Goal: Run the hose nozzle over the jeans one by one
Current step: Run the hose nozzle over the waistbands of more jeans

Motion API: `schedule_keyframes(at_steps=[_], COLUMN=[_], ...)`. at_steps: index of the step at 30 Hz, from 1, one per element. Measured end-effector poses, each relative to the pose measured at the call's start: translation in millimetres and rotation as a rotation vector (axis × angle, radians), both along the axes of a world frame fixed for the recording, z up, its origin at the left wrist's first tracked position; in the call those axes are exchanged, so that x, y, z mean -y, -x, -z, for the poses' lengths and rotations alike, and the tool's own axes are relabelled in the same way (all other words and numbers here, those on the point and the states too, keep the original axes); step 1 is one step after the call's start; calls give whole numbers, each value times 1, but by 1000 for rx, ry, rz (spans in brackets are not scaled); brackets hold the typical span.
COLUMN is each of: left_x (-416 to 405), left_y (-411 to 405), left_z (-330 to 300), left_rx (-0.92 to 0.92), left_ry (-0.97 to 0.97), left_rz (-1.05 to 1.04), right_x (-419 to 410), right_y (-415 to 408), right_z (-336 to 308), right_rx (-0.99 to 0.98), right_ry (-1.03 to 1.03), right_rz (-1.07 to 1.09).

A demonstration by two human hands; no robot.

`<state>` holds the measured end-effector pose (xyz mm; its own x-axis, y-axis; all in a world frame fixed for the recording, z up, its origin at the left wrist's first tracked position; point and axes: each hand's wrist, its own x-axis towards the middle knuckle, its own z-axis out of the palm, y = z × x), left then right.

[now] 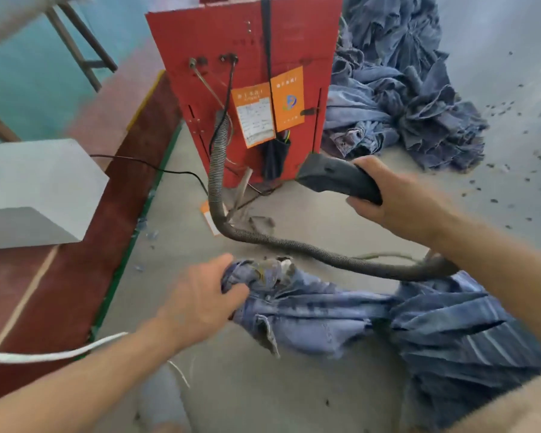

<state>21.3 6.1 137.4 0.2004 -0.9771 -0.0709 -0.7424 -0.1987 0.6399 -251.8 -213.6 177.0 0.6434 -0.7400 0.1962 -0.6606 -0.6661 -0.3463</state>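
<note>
Snagging is the risk: with the hose nozzle (334, 179) gripped in the right hand (397, 195) above the floor (294, 401) and the jeans (341, 310) bunched in the left hand (200, 298), the trailing hose (294, 245) may be caught on the denim.

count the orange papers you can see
3. Two orange papers hang side by side on the red box: left one, right one. A third lies on the floor behind the hose, partly hidden.
</note>
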Motion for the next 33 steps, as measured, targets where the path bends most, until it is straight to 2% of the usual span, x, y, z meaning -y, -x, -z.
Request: schedule_keyframes(at_steps=[2, 5, 7, 9, 11, 14, 17, 19, 23, 27, 30, 33], left_x=[-13, -17, -11, -2, 3, 4, 9, 13, 18, 20, 18, 17], left_y=[-2, 11, 15, 14, 10, 6, 3, 2, 2, 1, 13, 25], left_z=[-21, -26, -21, -16, -13, -12, -7, -3, 3, -3, -3, 6], left_rx=[-269, -806, -966, -1038, -1097, -1263, -1266, -1296, -1382, -1535, -1450, -1405], left_ry=[-95, -208, -230, -238, -276, -426, -424, -366, -252, -301, -518, -531], left_rz=[-211, -401, -528, -625, -676, -648, -619, -553, -461, -295, -245, -422], right_x=[-10, -33, -46, -46, -44, -43, -45, -47, -58, -72, -75, -73], right_y=[-14, -25, -24, -19, -15, -12, -9, -5, -1, 1, 0, -1], right_z=[-8, -8, -2, -1, -2, -3, -8, -11, -22, -26, -28, -35], right_rx=[30, 59, 13, -160, -240, -160, 11, -9, -57, -100, -85, -57], right_ry=[-40, -148, -224, -268, -289, -257, -252, -256, -283, -312, -326, -345], right_rz=[-38, -133, -214, -259, -242, -153, 3, 59, 21, 10, 27, 40])
